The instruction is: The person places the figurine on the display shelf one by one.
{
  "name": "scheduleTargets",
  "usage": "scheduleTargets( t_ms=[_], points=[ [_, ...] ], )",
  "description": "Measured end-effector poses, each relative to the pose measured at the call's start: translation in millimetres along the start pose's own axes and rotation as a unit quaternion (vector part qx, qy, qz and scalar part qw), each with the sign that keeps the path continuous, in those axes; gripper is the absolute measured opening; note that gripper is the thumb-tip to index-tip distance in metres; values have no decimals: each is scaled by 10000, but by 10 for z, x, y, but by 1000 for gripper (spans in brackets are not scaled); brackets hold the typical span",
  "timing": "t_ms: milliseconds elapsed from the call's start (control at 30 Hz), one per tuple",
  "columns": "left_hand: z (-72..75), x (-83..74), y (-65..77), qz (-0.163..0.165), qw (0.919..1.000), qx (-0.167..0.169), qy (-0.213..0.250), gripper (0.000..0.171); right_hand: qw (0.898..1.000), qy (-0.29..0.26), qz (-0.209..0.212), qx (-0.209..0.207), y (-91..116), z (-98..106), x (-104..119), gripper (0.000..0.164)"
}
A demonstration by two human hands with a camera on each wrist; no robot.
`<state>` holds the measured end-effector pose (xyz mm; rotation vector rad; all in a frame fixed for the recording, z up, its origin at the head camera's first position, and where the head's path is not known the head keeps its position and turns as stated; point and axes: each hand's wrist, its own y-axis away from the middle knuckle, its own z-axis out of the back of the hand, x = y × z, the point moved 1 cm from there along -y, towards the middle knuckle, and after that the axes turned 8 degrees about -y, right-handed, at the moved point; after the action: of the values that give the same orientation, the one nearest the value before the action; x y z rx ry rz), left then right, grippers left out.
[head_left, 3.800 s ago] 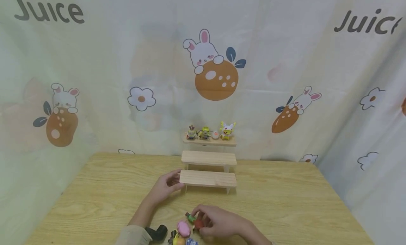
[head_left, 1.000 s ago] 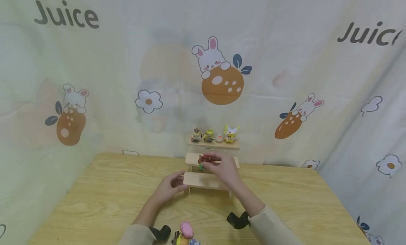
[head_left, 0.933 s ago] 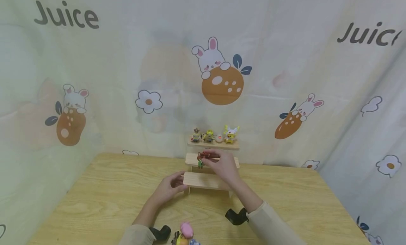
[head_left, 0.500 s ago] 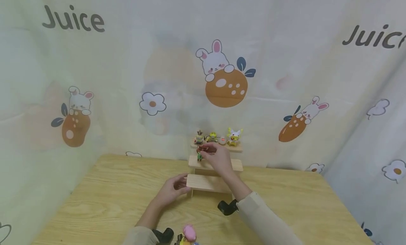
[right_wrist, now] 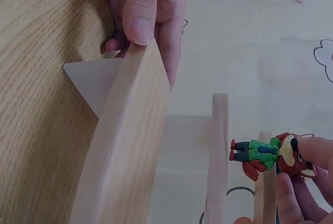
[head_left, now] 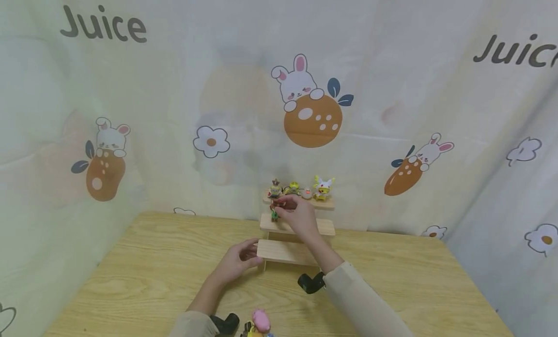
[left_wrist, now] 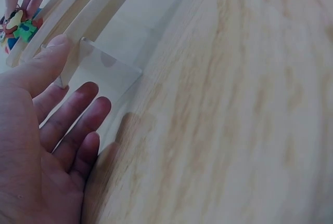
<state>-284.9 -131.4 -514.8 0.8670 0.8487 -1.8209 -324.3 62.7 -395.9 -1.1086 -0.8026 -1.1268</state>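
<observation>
My right hand (head_left: 301, 220) pinches a small fox figurine (right_wrist: 263, 153) by its head between thumb and fingers. The fox wears a green shirt with a blue tie, and its feet are right at the left part of the middle step in the right wrist view. That step belongs to a three-tier wooden display stand (head_left: 283, 251) with clear supports. At the stand's lower left end, my left hand (head_left: 235, 263) holds the bottom board, thumb (right_wrist: 140, 29) on its end and fingers behind; its other fingers are loosely bent in the left wrist view.
Along the top tier stand a crowned figurine (head_left: 275, 188), a yellow-green figurine (head_left: 293, 188), a small round white one (head_left: 306, 193) and a white-and-yellow one (head_left: 322, 188). Near the front lie a pink figurine (head_left: 261, 320) and a yellow-orange one (head_left: 253, 331). A printed curtain (head_left: 244, 85) hangs behind the table.
My right hand picked the fox up from the front of the table and brought it to the middle step, turning it upright. Over the last half second little has moved. The left hand stays at the stand.
</observation>
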Motion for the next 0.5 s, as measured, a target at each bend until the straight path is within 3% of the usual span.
scheduleTargets(
  t_ms=[500],
  points=[
    [-39, 114, -38, -17, 10000, -39, -15, 60, 9999, 120, 91, 6, -18, -34, -44, 31]
  ],
)
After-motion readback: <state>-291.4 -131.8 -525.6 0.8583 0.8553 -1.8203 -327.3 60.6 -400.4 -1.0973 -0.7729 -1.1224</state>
